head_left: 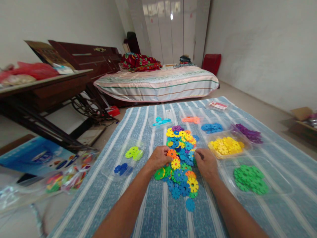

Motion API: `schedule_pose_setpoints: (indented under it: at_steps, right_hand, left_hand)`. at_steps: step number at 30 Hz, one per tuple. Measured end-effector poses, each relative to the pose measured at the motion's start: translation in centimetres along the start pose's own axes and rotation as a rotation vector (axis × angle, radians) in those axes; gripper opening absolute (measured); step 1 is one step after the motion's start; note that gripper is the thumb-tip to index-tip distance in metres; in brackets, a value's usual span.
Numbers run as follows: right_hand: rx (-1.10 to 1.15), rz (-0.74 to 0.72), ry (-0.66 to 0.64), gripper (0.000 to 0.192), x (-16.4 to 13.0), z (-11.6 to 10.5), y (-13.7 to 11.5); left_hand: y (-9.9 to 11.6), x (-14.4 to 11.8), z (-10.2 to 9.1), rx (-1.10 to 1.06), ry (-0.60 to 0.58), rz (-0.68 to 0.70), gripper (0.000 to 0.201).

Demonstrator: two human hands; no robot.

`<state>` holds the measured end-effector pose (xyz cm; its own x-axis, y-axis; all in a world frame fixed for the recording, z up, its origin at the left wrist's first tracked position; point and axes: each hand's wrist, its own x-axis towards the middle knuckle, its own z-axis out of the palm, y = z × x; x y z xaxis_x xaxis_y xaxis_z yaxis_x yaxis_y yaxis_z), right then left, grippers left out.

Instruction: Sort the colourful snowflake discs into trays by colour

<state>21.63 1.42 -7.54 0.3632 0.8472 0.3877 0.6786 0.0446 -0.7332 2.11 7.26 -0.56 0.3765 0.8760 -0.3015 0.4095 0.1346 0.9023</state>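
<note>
Flower-shaped discs (182, 175) lie heaped mid-cloth, so overlapped that I can't make out the lower ones. On my feed the left hand (158, 157) is narrow, pinching an orange disc (171, 153) by its edge, its fingertips partly masked. Over at the heap's right side, the right hand (205, 162) has its fingers curled inward; I can't tell whether they grip anything. Both forearms run off the bottom of my view. Clear walls blur into the striped cloth (146, 205) around the green discs (251, 178), and the cardboard box (303, 125) is cut off at right.
</note>
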Motion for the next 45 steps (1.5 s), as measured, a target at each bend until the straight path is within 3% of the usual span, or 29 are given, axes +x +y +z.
schedule_pose_setpoints:
  at_steps: [8,14,22,28,35,41,45]
  right_hand:
    - [0.0,0.005,-0.001,0.024,0.0,-0.1,-0.1]
    - [0.01,-0.006,0.001,0.023,0.0,-0.1,-0.1]
    - [0.011,0.009,-0.012,0.022,0.0,-0.1,-0.1]
    - [0.016,-0.002,0.006,0.022,0.0,-0.1,-0.2]
    - [0.023,0.013,0.016,0.022,0.0,0.2,-0.2]
    - [0.006,0.021,0.029,0.022,0.1,0.4,-0.3]
    - [0.036,0.034,0.045,0.022,0.2,0.5,-0.3]
  left_hand:
    - [-0.1,0.8,-0.2,0.033,0.12,0.049,0.015]
    - [0.2,0.3,-1.0,0.043,0.095,0.064,0.016]
    - [0.0,0.8,-3.0,0.203,0.232,0.122,0.011]
    - [0.9,0.0,-3.2,0.087,0.254,0.102,0.016]
    - [3.2,0.1,-0.4,0.03,0.16,0.134,0.016]
    - [5.8,3.3,4.4,-0.019,0.012,0.28,0.012]
    - [7.4,5.5,7.4,0.056,-0.02,0.4,0.012]
